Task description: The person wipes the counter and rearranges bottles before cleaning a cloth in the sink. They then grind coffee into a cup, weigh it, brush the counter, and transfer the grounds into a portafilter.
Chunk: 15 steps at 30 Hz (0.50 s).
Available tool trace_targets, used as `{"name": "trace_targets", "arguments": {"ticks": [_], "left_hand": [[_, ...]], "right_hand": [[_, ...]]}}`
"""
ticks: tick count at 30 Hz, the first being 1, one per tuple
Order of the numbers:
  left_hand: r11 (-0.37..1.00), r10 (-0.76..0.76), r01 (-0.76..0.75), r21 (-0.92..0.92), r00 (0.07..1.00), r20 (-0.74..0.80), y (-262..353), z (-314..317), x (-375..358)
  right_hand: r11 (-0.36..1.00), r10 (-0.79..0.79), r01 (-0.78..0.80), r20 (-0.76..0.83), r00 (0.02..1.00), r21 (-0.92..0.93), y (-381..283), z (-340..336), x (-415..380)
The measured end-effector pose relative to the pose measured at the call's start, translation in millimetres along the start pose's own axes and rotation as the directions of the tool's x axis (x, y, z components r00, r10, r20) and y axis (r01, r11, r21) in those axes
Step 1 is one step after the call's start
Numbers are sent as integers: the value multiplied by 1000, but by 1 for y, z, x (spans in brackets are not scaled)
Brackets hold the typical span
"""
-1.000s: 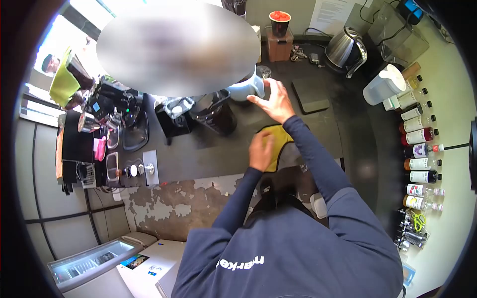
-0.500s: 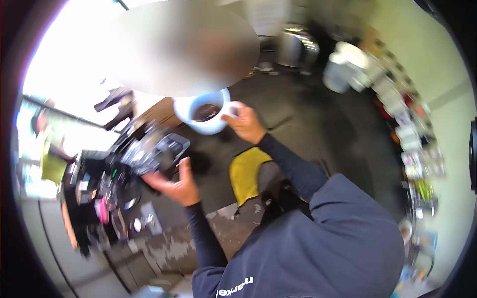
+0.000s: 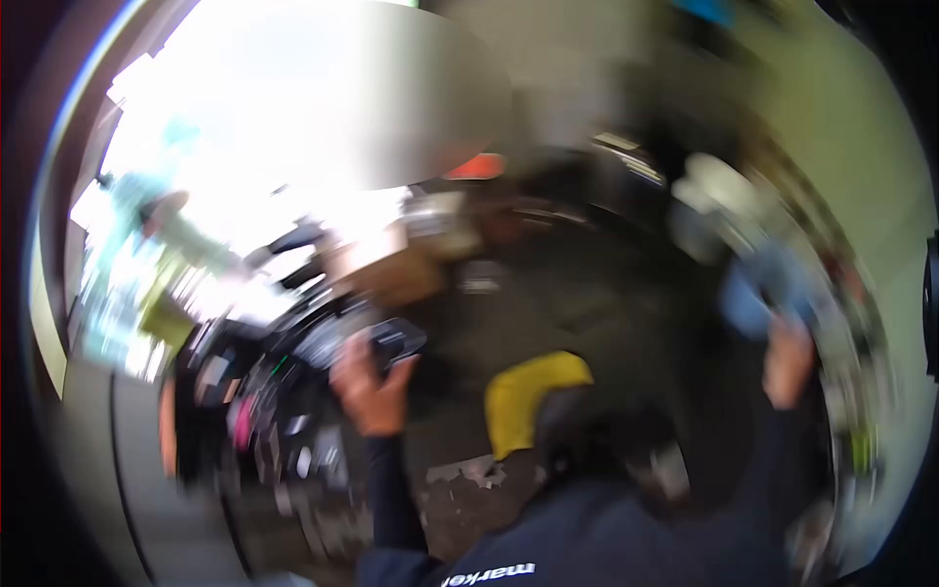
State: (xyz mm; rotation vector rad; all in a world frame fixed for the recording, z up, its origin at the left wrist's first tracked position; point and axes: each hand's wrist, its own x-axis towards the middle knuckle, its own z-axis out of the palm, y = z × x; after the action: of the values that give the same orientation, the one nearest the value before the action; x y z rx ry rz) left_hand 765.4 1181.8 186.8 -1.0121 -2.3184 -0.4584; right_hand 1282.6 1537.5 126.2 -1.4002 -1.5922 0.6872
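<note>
The picture is blurred by motion. My right hand (image 3: 788, 364) is closed on a light blue pitcher (image 3: 761, 293) at the right, beside the row of items along the wall. At the left, my left hand (image 3: 375, 386) has its thumb and fingers apart, next to a dark, clear-rimmed object (image 3: 396, 339) whose kind I cannot make out. No object shows clearly in that hand. A yellow cloth (image 3: 528, 396) lies on the dark worktop (image 3: 626, 333) between my two hands.
A cardboard box (image 3: 396, 274) stands behind my left hand. Cluttered black equipment (image 3: 245, 391) is at the left. White containers (image 3: 719, 191) and a metal kettle (image 3: 631, 166) stand at the back right. A person in light green (image 3: 161, 220) is at the far left.
My right hand has carried the pitcher from the centre to the far right. My left hand stays near the dark object. The whole view has shifted, and the yellow cloth appears lower.
</note>
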Motion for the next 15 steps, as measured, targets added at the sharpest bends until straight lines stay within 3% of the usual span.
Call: {"name": "trace_targets", "arguments": {"ticks": [2, 3, 4, 5, 7, 8, 10, 13, 14, 15], "left_hand": [[996, -30, 30, -89, 1000, -6, -6, -3, -1], [996, -48, 48, -69, 999, -3, -6, -9, -3], [995, -69, 68, -66, 997, -20, -13, -3, -8], [999, -48, 47, -25, 998, -33, -15, -1, -11], [999, -42, 42, 12, 999, 11, -20, 2, -9], [999, -37, 37, -16, 999, 12, -21, 3, -8], [999, -25, 25, -40, 1000, -2, -22, 0, -2], [997, -62, 65, -30, 993, 103, -21, -6, 3], [999, -34, 35, -9, 995, 97, -23, -4, 2], [1000, -6, 5, 11, 996, 91, -26, -1, 0]], "right_hand": [[986, -159, 157, -48, 986, -49, 124, -23, 54], [988, -121, 111, -99, 988, -108, 168, -40, 74], [952, -222, 166, -207, 953, -257, 190, -36, 92], [997, -73, 62, -238, 969, -52, 180, -29, 95], [986, 35, -75, -260, 965, -146, 197, -14, 124], [990, 22, -55, -244, 970, -128, 202, -9, 130], [982, -1, -65, -355, 935, -175, 211, -3, 131], [961, -38, -109, -514, 857, -253, 231, -1, 123], [953, -164, -2, -525, 835, -302, 239, 2, 126], [955, -171, 10, -519, 837, -298, 247, 6, 127]]}}
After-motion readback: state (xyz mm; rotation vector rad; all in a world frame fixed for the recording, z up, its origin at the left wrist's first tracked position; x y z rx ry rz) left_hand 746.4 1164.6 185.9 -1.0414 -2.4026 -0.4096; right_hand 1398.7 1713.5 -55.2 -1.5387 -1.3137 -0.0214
